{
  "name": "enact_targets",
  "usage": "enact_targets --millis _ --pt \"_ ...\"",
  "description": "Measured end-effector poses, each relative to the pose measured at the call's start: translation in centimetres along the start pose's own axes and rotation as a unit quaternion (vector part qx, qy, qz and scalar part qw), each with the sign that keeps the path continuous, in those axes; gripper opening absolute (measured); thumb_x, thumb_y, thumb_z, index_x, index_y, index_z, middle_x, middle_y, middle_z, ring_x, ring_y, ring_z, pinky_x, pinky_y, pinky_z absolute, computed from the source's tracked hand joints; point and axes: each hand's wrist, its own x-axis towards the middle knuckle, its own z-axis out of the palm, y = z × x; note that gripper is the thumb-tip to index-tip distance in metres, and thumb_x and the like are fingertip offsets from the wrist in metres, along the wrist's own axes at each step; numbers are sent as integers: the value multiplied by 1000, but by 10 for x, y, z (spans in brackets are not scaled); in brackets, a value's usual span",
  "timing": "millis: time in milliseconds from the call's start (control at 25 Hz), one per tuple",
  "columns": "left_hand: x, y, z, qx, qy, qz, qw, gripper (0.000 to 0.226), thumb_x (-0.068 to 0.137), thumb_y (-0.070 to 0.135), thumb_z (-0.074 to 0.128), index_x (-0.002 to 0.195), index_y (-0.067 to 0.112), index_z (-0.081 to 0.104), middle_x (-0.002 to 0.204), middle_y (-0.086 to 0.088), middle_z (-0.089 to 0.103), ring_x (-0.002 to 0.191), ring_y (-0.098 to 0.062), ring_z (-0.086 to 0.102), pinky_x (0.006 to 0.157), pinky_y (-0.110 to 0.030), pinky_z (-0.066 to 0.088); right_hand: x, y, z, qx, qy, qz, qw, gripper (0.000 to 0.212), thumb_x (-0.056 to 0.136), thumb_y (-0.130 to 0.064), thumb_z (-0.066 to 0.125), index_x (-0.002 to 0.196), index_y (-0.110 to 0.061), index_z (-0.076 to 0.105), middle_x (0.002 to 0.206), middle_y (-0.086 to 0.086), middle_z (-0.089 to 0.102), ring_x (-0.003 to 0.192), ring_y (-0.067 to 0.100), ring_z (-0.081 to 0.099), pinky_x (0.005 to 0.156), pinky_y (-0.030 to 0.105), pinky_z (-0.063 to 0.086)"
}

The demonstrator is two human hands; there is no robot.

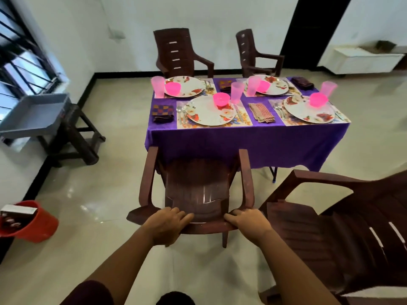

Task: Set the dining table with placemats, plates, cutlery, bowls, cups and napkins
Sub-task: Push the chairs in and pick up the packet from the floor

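The dining table wears a purple cloth and holds several place settings. Each has a floral placemat, a flowered plate, a pink bowl, a pink cup and cutlery. Folded napkins lie between the settings. A brown plastic chair stands at the table's near side, facing it. My left hand and my right hand both grip the top edge of its backrest.
A second brown chair stands close on the right. Two more chairs are behind the table. A grey tray rests on a dark stool at left. A red bucket sits on the floor near the left wall.
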Motion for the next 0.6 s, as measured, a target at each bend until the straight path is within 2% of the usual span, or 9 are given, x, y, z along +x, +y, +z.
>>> enact_targets --millis 120,240,320,400,480,600 --pt "14 -14 3 20 -2 -27 999 51 100 36 37 147 16 29 127 -9 57 101 -27 57 79 -33 44 11 11 -5 -10 10 -5 1000 49 100 -12 44 145 -26 30 128 9 56 105 31 62 88 41 51" --pt "19 -23 9 38 31 15 999 43 87 43 57 123 21 51 95 0 67 72 -18 61 58 -26 44 15 16 -6 0 24 -6 1000 46 100 -16 45 144 -24 34 126 10 58 106 32 62 89 39 50" --pt "25 -28 11 14 38 54 998 32 81 42 60 107 24 52 81 4 65 61 -15 58 50 -24 41 17 21 -2 11 39 -9 999 45 97 -16 51 141 -24 41 120 11 63 102 32 64 87 39 51" --pt "25 -27 13 -7 51 62 997 24 83 40 45 100 24 53 79 6 64 60 -13 57 49 -23 42 15 23 5 9 47 -2 999 44 96 -17 52 139 -25 44 117 10 65 99 32 66 85 40 52" --pt "28 -28 11 -12 56 74 996 31 81 41 37 98 25 57 79 7 64 61 -12 58 50 -21 43 15 26 9 12 19 2 1000 45 99 -15 42 143 -24 37 125 10 60 107 33 62 90 40 48" --pt "32 -21 6 -9 43 101 994 27 77 43 54 97 26 59 80 8 64 64 -12 59 53 -21 44 13 37 15 -12 -18 11 1000 48 100 -14 33 147 -25 28 134 10 54 116 32 56 92 40 46"
